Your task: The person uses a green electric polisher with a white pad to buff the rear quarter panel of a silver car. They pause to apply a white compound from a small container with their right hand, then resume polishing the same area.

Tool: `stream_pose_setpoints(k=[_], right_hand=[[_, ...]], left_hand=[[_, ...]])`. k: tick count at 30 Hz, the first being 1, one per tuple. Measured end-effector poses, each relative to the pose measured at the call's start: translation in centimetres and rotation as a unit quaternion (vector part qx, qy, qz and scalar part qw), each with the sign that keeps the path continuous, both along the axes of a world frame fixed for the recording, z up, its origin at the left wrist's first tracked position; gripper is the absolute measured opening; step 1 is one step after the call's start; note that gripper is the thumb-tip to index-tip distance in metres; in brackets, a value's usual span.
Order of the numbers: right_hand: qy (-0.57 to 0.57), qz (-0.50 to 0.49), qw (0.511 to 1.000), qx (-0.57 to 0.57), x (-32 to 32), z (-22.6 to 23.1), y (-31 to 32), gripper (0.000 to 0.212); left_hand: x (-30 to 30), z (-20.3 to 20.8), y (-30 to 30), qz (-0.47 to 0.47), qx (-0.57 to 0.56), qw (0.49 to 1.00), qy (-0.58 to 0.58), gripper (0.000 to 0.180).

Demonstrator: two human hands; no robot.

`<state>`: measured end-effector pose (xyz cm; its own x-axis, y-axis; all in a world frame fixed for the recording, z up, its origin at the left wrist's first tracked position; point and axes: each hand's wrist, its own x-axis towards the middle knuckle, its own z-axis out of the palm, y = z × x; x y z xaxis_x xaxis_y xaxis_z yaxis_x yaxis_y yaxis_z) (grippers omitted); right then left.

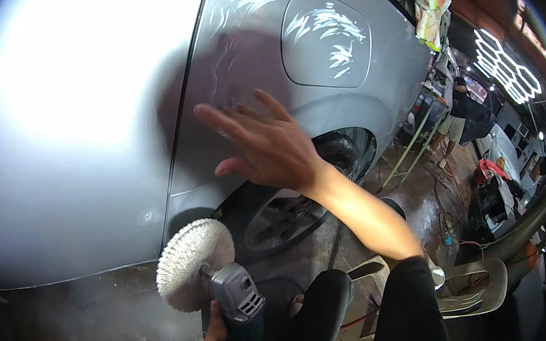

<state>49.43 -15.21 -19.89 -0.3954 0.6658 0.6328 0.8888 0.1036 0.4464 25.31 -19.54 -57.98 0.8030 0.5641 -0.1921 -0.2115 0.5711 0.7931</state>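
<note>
Everything here I place against the silver car [79,117], which fills the left half of my view. At the far left its door panel [63,82] glares under a bright reflection, and a dark vertical seam just right of that divides it from the rear quarter panel [245,54].

Below that seam, near the car's lower edge, my left hand [214,337] rises from the bottom of the frame. Its grip is closed around the grey body of a rotary polisher [240,297], and the white wool pad [192,272] on the tool points toward the sill without touching it, as far as I can tell.

Higher up and right of the seam, my right hand [265,146] lies across the quarter panel with its grip spread wide, fingers apart and flat, holding nothing. The fingertips seem to rest on the paint just under some pale smears of compound; I cannot tell how firmly. The fuel filler flap [326,40] sits above the hand, also streaked white. Under my forearm is the rear wheel [288,215] in its arch.

Farther right, away from the car, a beige plastic chair [474,285] stands on the wet floor [416,205], and a person in shorts [455,116] stands well beyond it under hexagonal ceiling lights [507,65].
</note>
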Motion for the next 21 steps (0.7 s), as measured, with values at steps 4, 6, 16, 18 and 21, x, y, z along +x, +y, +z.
stream_pose_setpoints(k=[4, 6, 16, 18, 21], right_hand=[[0.294, -0.007, 0.943, 0.156, 6.1, 3.2, -2.7, 0.053], [0.417, -0.002, 0.881, 0.226, 10.7, 5.4, -4.1, 0.055], [0.229, -0.004, 0.972, 0.059, 8.1, 6.3, -0.9, 0.07], [0.266, 0.027, 0.959, 0.088, 9.2, 5.8, -2.8, 0.068], [0.377, -0.07, 0.895, 0.227, 13.4, 5.4, -5.0, 0.063]], left_hand=[[0.1, -1.4, 0.1, 0.023, -0.028, 0.999, -0.017, 0.093], [0.5, -2.1, -0.1, 0.015, -0.056, 0.997, -0.051, 0.09], [-0.2, -1.6, 0.5, 0.051, -0.013, 0.999, -0.013, 0.095], [0.3, -0.8, 0.0, 0.048, 0.001, 0.998, -0.032, 0.095], [0.9, -0.7, -0.8, 0.009, -0.048, 0.998, -0.032, 0.095]])
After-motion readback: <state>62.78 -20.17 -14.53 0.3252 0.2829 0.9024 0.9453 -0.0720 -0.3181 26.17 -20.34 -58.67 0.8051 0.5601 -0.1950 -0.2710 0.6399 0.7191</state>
